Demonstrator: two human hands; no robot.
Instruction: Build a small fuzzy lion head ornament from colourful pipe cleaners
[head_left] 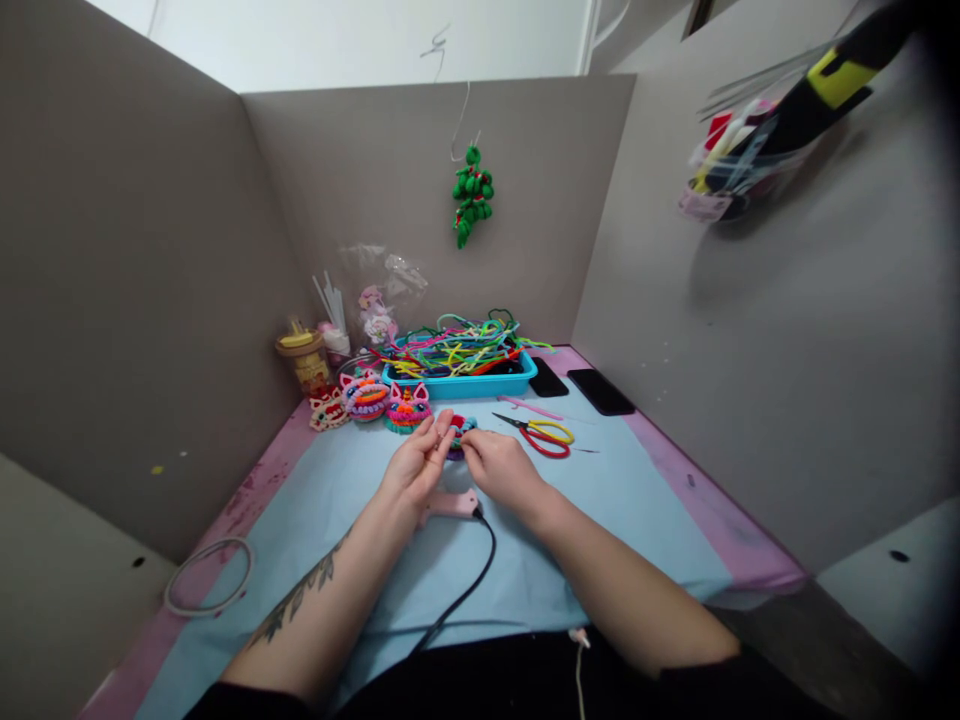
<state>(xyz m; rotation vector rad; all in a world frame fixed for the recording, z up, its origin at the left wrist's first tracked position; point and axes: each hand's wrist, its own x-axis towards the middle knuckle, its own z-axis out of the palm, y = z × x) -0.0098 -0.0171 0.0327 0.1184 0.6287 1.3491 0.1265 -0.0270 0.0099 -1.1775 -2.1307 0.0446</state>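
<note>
My left hand [415, 465] and my right hand [499, 462] meet over the light blue mat [645, 490], fingers pinched together on a small red, blue and purple pipe-cleaner piece [459, 432]. Most of that piece is hidden by my fingers. A pink tool [450, 505] with a black cord [465, 590] lies just under my wrists. Red and yellow scissors [544, 435] rest to the right of my right hand.
A blue tray [461, 385] full of coloured pipe cleaners stands at the back, with three finished colourful figures [371, 400] to its left. Two black phones [581, 385] lie at the right. A green ornament [471, 195] hangs on the grey partition. A ring [210, 575] lies at left.
</note>
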